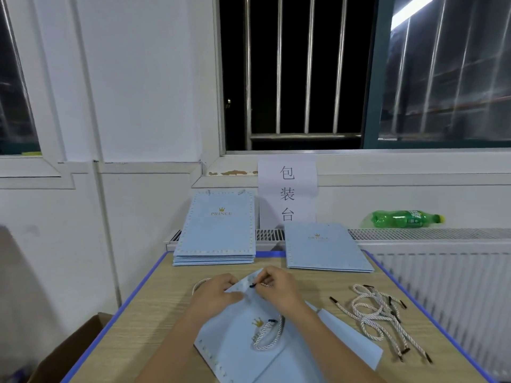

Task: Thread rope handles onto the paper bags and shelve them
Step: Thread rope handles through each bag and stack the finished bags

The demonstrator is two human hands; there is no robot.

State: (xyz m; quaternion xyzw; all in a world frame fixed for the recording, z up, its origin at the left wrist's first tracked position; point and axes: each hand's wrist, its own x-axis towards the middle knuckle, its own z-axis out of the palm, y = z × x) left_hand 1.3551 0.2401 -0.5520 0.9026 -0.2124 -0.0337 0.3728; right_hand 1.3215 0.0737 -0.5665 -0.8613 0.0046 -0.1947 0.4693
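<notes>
On the near middle of the tabletop (154,294), a flat light-blue paper bag with a gold crown print (276,352) is lying with its top edge lifted toward the hands. That edge is pinched by the left hand (218,290); grip closed on the paper. The black-tipped end of a white twisted rope handle (253,285) is pinched narrowly by the right hand (279,288), at or just beside a hole near the bag's rim; whether the tip is through cannot be told. A second white twisted rope (266,337) is resting looped on the bag's face.

Handling, judged: bag is light, thin card, creases easily, so it is best held near the punched hole to keep the rim stiff. Rope is soft and limp; only the hard black tip can be steered, so the grip belongs right behind the tip.

At right, a loose bundle of white ropes with black tips (378,319) is lying well apart. At far left a stack of light-blue bags (218,233), at far right a thinner pile of blue bags (323,247). No shelf can be seen.
</notes>
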